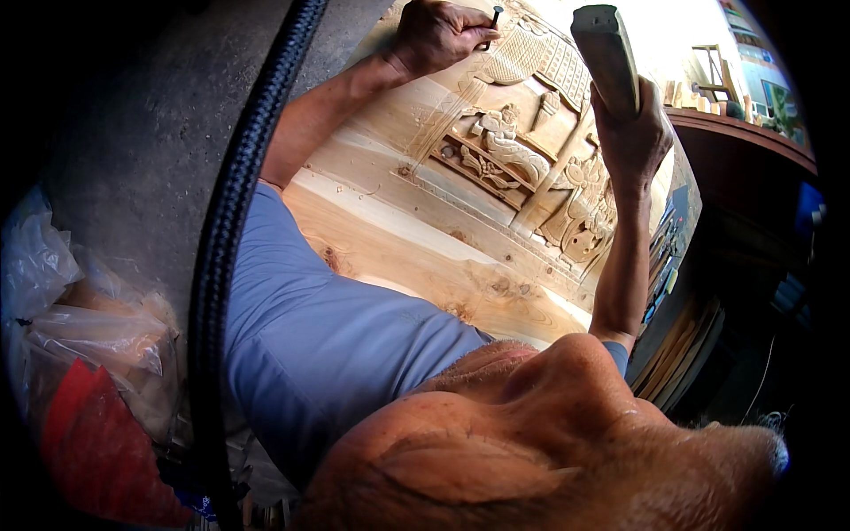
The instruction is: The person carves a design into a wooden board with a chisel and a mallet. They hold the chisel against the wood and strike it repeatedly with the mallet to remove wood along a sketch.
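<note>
"Left hand (436, 37)?"
"Pinching a slim, dark, flat-headed metal tool (495, 19) over the carved pale-wood panel's (506, 146) far side."
"Right hand (634, 137)?"
"Wrapped round a blocky brown wooden mallet (608, 62), right of it."

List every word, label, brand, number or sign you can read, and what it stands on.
None can be read.
Carved wooden panel: figures and patterns, no lettering visible.
Wooden mallet, metal tool: no markings visible.
Blue-and-green patches, upper right: too small and blurred to tell.
</note>
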Demonstrator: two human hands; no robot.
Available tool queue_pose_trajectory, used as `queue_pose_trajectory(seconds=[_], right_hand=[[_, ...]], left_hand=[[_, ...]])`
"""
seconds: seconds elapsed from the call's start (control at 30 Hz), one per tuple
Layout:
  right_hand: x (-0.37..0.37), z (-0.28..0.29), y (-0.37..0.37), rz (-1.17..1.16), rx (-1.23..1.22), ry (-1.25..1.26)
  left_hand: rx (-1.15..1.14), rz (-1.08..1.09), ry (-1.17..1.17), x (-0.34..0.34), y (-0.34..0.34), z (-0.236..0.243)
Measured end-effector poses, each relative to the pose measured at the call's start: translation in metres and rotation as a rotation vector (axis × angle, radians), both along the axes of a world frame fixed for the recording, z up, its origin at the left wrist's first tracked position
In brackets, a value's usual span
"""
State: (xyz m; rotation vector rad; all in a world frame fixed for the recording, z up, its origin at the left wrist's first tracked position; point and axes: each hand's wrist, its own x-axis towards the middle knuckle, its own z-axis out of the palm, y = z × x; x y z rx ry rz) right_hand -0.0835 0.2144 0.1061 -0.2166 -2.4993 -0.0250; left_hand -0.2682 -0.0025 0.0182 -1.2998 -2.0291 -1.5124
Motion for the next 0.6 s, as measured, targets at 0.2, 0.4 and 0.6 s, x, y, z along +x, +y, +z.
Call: queue_pose_trajectory(seconds=[0.2, 0.4, 0.6], right_hand=[[-0.008, 0.009, -0.006, -0.019, -0.071, 0.037], [-0.026, 0.002, -0.015, 0.245, -0.264, 0.385], [-0.031, 0.013, 0.001, -0.03, 0.281, -0.201]], left_hand=[[-0.006, 0.006, 0.165, -0.009, 0.004, -0.024], [0.038, 0.057, 0.291, -0.01, 0.008, -0.042], [-0.055, 0.056, 0.227, -0.004, 0.005, -0.034]])
